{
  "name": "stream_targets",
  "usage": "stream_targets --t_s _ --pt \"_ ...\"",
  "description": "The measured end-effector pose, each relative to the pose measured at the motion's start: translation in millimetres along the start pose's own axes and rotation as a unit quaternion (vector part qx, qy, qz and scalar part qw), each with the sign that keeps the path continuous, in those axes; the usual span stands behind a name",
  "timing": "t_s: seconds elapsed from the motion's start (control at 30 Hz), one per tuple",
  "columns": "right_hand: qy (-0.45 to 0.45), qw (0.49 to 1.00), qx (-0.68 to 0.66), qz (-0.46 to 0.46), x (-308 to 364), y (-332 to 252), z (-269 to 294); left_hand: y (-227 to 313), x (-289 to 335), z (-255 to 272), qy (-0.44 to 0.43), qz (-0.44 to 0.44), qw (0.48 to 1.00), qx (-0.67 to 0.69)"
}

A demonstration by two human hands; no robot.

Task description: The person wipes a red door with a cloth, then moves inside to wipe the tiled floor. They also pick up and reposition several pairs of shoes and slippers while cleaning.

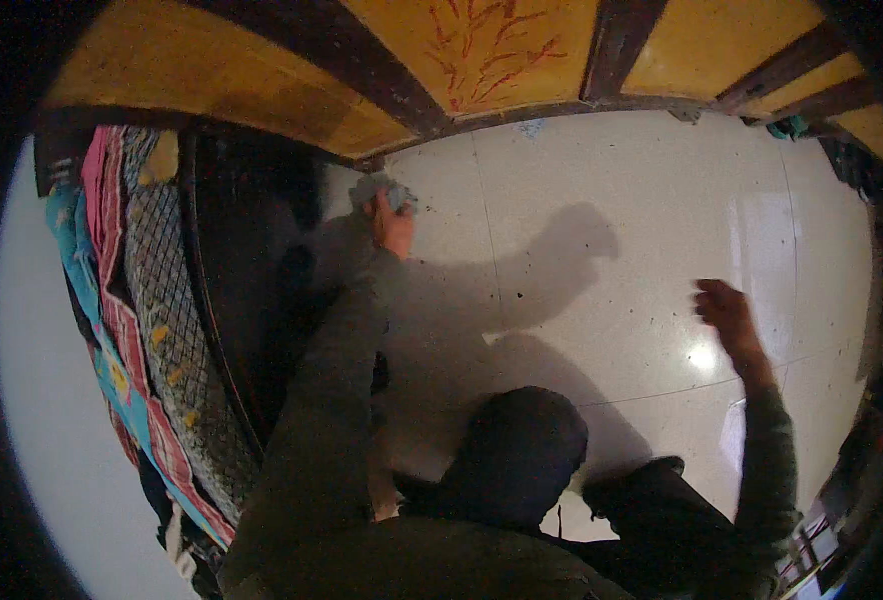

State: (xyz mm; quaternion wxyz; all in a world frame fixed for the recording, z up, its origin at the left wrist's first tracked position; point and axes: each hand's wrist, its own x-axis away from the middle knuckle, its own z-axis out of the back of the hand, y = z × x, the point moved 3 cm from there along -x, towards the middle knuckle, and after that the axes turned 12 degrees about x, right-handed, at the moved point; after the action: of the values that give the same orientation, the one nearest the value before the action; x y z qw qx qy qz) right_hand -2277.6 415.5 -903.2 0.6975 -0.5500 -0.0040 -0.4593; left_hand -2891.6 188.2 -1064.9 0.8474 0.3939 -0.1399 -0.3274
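Grey rag [387, 190] seemingly clenched in left hand [394, 225].

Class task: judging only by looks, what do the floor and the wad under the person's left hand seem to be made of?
The floor looks like glazed tile: pale, speckled, thin joint lines, and a bright glare spot. The wad under the left hand looks like soft cloth: grey-blue, crumpled, matte, though the blur leaves the fabric open.

The person wears a dark olive-green top with long sleeves that run down both forearms and end at the wrists, leaving the left hand [394, 226] and the right hand [724, 308] bare. The cloth looks soft and plain, without visible print or buttons. The legs are covered in dark, nearly black trousers, rounded over one knee. No gloves, watch or rings can be made out.
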Motion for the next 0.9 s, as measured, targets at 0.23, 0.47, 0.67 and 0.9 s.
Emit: stream_targets --t_s 0.23,0.47,0.67,0.9 --pt "0.176 0.941 -0.02 -0.288 197.8 76.5 63.8 -21.3 -41.7 -43.5 0.024 0.105 0.941 -0.32" --pt "0.032 0.974 0.007 -0.222 155.4 85.3 16.1 -112.0 -111.8 41.8 0.144 0.037 0.981 -0.122" --pt "-0.002 0.958 0.265 0.108 11.9 25.7 -59.9 23.1 -0.1 -131.9 -0.099 -0.127 0.986 -0.03" --pt "0.001 0.997 -0.072 0.035 -59.7 -94.7 -227.1 59.6 -3.8 -72.6 -0.037 -0.159 0.983 0.087"
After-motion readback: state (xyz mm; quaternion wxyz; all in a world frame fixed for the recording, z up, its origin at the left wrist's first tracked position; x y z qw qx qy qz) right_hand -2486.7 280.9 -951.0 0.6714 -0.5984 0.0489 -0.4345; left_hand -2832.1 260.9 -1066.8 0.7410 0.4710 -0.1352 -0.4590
